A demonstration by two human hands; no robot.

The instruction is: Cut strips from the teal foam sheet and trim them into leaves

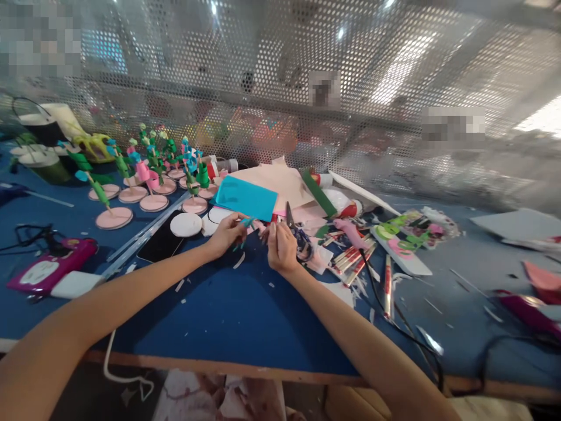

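Note:
My left hand (227, 235) is closed, pinching a small blue paper strip (248, 223) whose cut ends stick out past the fingertips. Close beside it, fingers pressed together, is my right hand (281, 247); what it pinches, if anything, is too small to make out. Just beyond both hands lies a folded blue paper sheet (246, 197) on top of larger pale pink sheets (287, 182). A pair of scissors (302, 241) rests to the right of my right hand, its blades pointing away from me.
Several paper flowers on round pink bases (114, 218) stand at the left. A phone (160, 242) lies under a white disc (186, 224). To the right are red-and-white sticks (353, 257), a pink glue gun (350, 233) with a black cable, and paper scraps. Perforated metal (272, 76) rises behind.

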